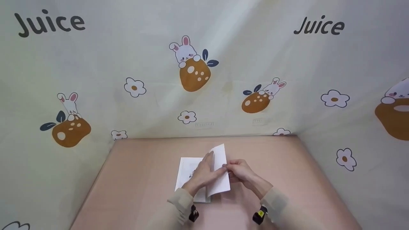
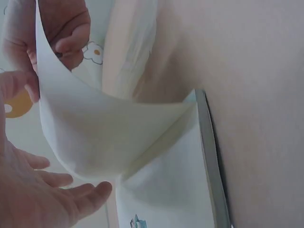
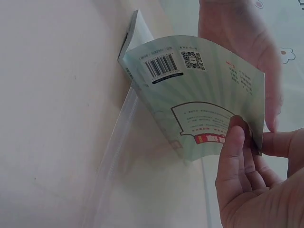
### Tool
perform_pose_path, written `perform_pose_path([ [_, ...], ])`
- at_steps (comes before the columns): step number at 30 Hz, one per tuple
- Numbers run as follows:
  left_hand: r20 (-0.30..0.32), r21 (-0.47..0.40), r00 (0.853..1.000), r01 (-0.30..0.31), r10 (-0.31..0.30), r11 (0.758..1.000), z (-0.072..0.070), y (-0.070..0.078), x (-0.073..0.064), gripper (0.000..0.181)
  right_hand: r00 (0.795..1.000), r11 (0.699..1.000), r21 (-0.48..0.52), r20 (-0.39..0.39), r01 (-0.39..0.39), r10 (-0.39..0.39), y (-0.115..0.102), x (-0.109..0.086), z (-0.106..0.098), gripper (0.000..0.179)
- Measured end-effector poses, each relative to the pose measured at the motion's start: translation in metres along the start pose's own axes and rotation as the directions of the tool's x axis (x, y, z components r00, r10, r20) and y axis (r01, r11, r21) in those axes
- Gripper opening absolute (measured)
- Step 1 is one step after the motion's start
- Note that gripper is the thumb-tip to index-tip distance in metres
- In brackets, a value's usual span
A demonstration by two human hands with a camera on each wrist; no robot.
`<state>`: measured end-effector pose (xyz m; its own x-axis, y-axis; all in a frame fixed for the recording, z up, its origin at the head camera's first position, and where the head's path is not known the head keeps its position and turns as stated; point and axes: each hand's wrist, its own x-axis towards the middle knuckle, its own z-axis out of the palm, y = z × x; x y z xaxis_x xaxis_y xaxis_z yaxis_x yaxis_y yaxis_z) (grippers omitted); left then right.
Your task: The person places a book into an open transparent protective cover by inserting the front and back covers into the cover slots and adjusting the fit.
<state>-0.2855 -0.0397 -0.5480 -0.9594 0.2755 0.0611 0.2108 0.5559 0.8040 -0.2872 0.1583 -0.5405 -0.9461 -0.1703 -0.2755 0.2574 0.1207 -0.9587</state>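
Note:
A thin paperback book lies open on the table, its back cover raised. White paper shows on the cover's inner side; its outside is pale green with a barcode and a QR code. My right hand pinches the free edge of that cover between thumb and fingers. Over the open page, my left hand has its fingers stretched out and its thumb right at the same edge, by the right fingertips. A small printed picture is partly visible on the page below.
Clear plastic film lies on the table beside the book, under the raised cover. The pink table is enclosed by pale cloth walls printed with rabbits, fruit and flowers. Straps with small dark devices are at both wrists.

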Motion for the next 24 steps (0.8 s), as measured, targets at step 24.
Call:
perform_pose_path([
  [24, 0.110, 0.274, 0.987, -0.144, 0.118, 0.951, 0.002, -0.011, 0.003, 0.093, 0.930, 0.785, -0.604, -0.196, 0.136, -0.312, 0.016, -0.006, 0.008, 0.042],
])
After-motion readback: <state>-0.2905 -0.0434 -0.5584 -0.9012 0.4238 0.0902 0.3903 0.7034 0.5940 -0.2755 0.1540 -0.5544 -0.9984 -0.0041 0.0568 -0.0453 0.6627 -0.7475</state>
